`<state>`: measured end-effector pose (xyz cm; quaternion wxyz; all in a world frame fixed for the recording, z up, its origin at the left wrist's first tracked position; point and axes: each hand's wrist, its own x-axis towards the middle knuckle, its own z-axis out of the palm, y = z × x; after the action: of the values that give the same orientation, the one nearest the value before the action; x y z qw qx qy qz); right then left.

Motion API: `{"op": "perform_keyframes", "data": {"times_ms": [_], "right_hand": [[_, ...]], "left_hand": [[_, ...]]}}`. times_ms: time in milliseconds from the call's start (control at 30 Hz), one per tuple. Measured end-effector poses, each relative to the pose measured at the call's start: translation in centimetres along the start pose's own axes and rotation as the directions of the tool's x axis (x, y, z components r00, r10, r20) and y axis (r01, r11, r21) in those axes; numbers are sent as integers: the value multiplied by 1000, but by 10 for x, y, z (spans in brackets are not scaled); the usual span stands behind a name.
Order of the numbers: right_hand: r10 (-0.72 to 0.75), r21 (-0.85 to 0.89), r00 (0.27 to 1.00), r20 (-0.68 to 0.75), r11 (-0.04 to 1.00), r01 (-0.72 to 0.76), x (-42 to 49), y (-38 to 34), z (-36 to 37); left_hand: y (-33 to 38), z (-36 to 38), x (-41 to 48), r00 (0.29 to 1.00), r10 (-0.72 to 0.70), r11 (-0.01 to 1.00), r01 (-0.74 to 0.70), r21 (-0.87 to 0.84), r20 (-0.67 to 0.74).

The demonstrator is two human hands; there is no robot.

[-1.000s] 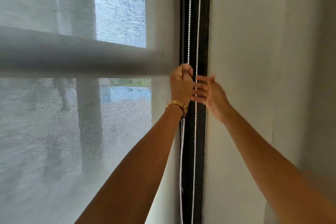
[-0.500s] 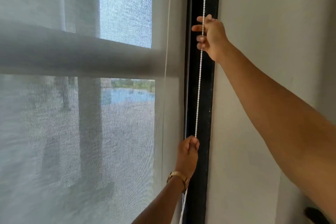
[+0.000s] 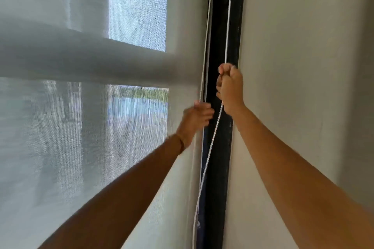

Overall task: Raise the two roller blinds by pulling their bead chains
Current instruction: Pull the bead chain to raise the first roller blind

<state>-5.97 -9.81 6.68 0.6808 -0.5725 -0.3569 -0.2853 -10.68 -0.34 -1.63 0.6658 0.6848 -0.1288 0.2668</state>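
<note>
A person stands close to a window, both bare arms reaching up and forward toward a dark vertical window frame (image 3: pixel 220 147) that runs between the glass and a pale wall (image 3: pixel 293 66). A sheer white roller blind (image 3: pixel 81 147) covers the window across the whole left side of the view; its mesh lets through a hazy outdoor scene of blue, green and pale columns. A thick, blurred horizontal band (image 3: pixel 81 62) crosses it at about mid-height, but it is too soft to say whether this is a blind's bottom bar or part of the window behind. No bare glass is visible below, so the raising looks at most partly done, and a second blind cannot be told apart here. The bead chain (image 3: pixel 227 26) is thin and white, hanging in two strands in front of the dark frame. The right hand (image 3: pixel 230 89) is closed in a fist around the right strand, which is taut above the fist and falls slack below it, curving down and left toward the bottom edge. The left hand (image 3: pixel 197 119), lower and just left of the frame, is motion-blurred; its fingers (image 3: pixel 206 113) are loosely curled beside the left strand (image 3: pixel 204 66), and it is not clear whether they grip it. A thin bracelet (image 3: pixel 181 141) circles the left wrist. Judging by this, hand-over-hand pulling is under way with much left.
</note>
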Motion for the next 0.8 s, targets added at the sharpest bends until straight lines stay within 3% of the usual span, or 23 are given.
{"op": "perform_keyframes", "data": {"times_ms": [133, 367, 467, 600, 700, 800], "right_hand": [[88, -72, 995, 40, 994, -85, -58, 67, -6], [311, -67, 949, 54, 949, -307, -173, 141, -4], [360, -79, 931, 53, 931, -355, -206, 150, -4], [497, -38, 846, 191, 865, -500, -217, 156, -12], [611, 24, 721, 328, 757, -653, -204, 150, -23], [670, 275, 649, 360, 589, -760, -180, 132, -32]], "left_hand": [[56, 0, 42, 993, 77, 996, -80, -28, -89], [86, 31, 62, 997, 74, 997, -74, -13, 35], [89, 42, 63, 989, 100, 994, -104, -31, -108], [75, 42, 60, 953, 227, 972, -235, -18, -198], [69, 44, 58, 950, 245, 969, -248, 9, -191], [64, 50, 46, 948, 251, 968, -245, 52, -198]]}}
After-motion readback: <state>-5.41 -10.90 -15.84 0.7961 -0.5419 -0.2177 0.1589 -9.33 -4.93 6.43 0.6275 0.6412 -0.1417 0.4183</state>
